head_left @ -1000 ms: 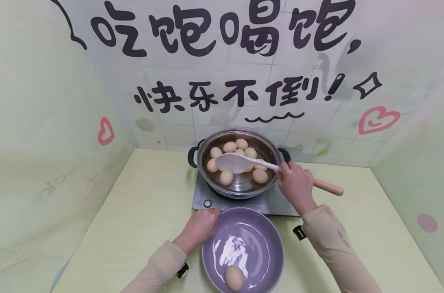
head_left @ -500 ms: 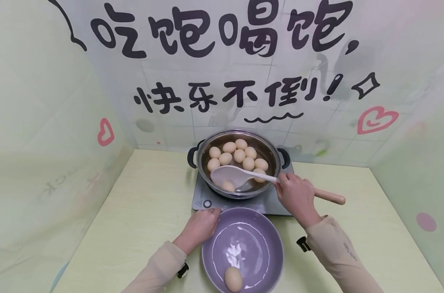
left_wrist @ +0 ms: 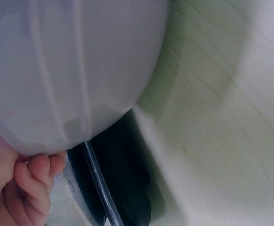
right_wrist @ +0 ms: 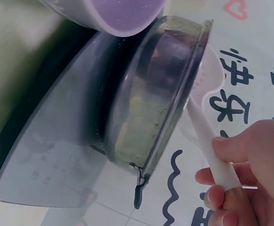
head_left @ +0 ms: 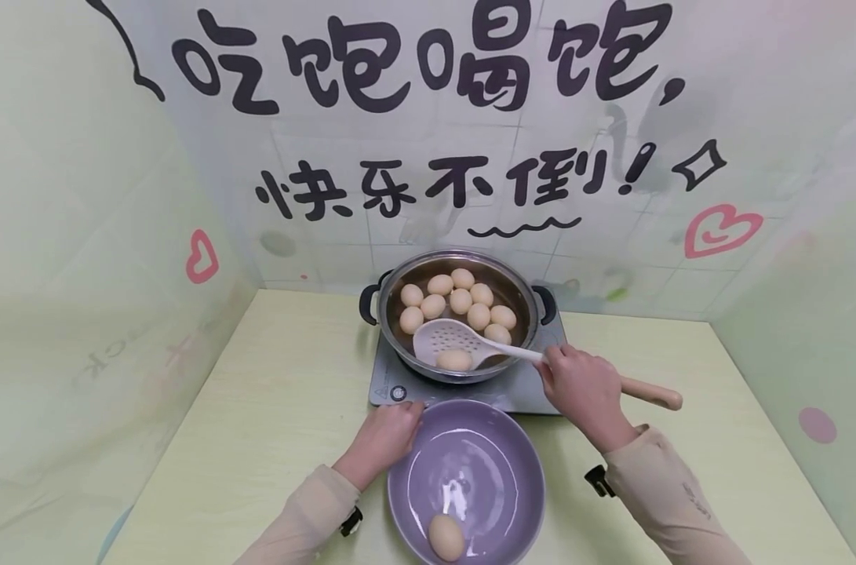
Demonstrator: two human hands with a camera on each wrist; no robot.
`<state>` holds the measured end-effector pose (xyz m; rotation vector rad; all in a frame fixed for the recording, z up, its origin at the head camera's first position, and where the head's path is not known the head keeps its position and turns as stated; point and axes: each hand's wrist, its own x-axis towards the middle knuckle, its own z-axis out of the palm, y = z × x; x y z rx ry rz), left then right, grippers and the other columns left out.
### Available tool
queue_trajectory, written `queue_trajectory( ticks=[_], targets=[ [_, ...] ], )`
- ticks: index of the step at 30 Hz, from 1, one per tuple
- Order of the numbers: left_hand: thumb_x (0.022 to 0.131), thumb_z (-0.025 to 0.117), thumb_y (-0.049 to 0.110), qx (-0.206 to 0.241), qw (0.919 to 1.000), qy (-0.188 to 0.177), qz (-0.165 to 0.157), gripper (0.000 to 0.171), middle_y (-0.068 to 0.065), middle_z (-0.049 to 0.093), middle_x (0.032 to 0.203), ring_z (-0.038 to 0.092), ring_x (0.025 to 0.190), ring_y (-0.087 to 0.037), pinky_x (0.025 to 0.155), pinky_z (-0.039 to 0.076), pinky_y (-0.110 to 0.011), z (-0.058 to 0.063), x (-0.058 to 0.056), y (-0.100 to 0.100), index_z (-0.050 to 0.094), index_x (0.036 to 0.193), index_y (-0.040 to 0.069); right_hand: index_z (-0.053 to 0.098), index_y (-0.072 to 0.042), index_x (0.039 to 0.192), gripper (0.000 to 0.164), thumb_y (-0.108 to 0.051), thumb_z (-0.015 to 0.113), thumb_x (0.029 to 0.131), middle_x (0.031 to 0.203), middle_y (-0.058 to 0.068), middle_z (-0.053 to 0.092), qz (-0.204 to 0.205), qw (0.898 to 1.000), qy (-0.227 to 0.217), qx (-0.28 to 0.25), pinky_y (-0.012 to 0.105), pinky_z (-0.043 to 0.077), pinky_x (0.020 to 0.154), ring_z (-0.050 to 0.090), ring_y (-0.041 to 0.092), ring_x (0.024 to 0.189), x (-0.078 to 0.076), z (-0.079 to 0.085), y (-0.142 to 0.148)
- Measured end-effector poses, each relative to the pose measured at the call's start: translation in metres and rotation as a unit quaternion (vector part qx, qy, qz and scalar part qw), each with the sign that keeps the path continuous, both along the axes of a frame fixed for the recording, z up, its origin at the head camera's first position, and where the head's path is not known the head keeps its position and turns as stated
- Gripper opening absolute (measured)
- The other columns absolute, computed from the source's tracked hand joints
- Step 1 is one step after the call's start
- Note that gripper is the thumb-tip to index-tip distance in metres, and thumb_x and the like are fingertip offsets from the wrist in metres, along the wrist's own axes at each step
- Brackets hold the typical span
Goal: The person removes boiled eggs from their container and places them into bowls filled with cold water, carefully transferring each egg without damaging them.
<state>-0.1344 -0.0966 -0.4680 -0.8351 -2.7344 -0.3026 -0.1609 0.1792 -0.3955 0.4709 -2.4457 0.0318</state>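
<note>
My right hand [head_left: 584, 390] grips a white slotted spoon [head_left: 445, 336] by its handle, which ends in wood. In the spoon's perforated head lies an egg [head_left: 454, 360], at the near side of a steel pot [head_left: 428, 372]. Several more eggs [head_left: 460, 301] sit in the pot behind it. With curled fingers, my left hand [head_left: 384, 438] holds the far left rim of a purple bowl [head_left: 484, 471]; the left wrist view has its fingers [left_wrist: 39, 165] right at the rim. One egg [head_left: 446, 537] rests in the bowl near its front.
The pot stands on a grey induction cooker [head_left: 519, 396], just behind the bowl. Black side handles [head_left: 544, 305] stick out from the pot. Pale wood-look table surface [head_left: 258, 408] spreads to both sides, bounded by printed wall sheets [head_left: 413, 212].
The spoon has moved down toward the pot's near side, and an egg now lies in its head. My right hand has shifted down and right. The left hand stays at the bowl.
</note>
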Motion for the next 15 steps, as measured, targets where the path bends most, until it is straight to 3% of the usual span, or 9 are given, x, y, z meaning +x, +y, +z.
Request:
queue_trajectory(
  ticks=[9,15],
  targets=[
    [0.078,0.066,0.011,-0.004,1.0,0.0,-0.001,0.013,-0.007,0.06,0.068,0.055,0.051,-0.019,0.043,0.044,-0.027,0.0009,0.0001,-0.0008,0.056,0.081,0.005,0.048,-0.008,0.061,0.026,-0.019,0.067,0.074,0.046,0.001,0.037,0.002,1.0,-0.025,0.009,0.034,0.025,0.028,0.03,0.019,0.032,0.0041,0.005,0.0],
    [0.078,0.066,0.011,-0.001,1.0,-0.004,-0.002,0.012,-0.007,0.06,0.068,0.056,0.051,-0.02,0.044,0.044,-0.028,0.001,0.0002,-0.0006,0.056,0.081,0.005,0.042,-0.013,0.056,0.034,-0.024,0.066,0.078,0.044,-0.001,0.035,-0.027,0.994,-0.107,0.011,0.037,0.028,0.031,0.034,0.021,0.033,0.0011,0.0105,0.0013]
  ],
)
